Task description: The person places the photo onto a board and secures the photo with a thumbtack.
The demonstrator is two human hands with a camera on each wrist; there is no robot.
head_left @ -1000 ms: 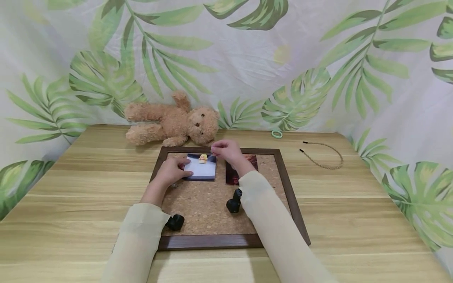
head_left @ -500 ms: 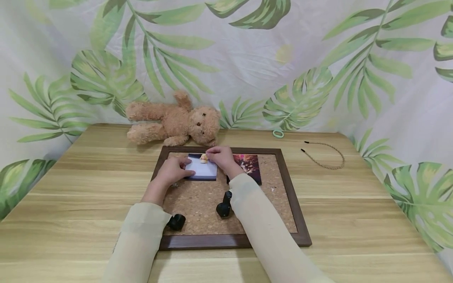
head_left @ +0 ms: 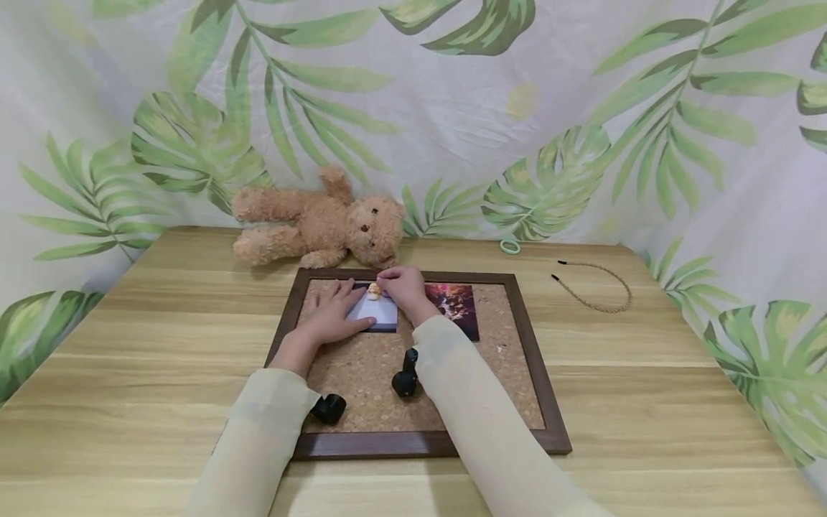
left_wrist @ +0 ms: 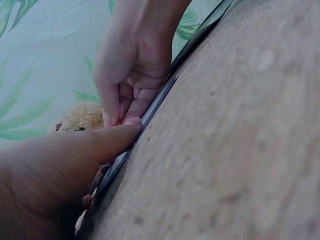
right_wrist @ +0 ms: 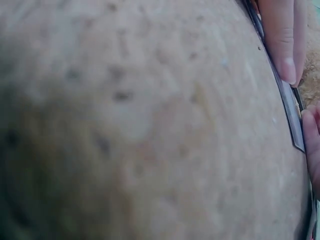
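A cork board in a dark wooden frame lies before me. On its upper left part is a photo of a small yellow figure on a pale ground. My left hand lies with spread fingers over the photo's left side, thumb near the lower edge. Thumb and fingertips of my right hand pinch at the photo's upper right part, beside the figure; what looks like a small pin there is mostly hidden. In the left wrist view the right fingertips meet the photo close to the left thumb.
A second, dark red photo lies to the right on the board. A small clear bit sits below it. Behind the board lies a teddy bear. Farther right are a green ring and a chain-like band.
My right hand has come left and down from above the board's top edge to the photo. The left hand has moved right, its fingers going from gripping the photo's edge to spread over it.
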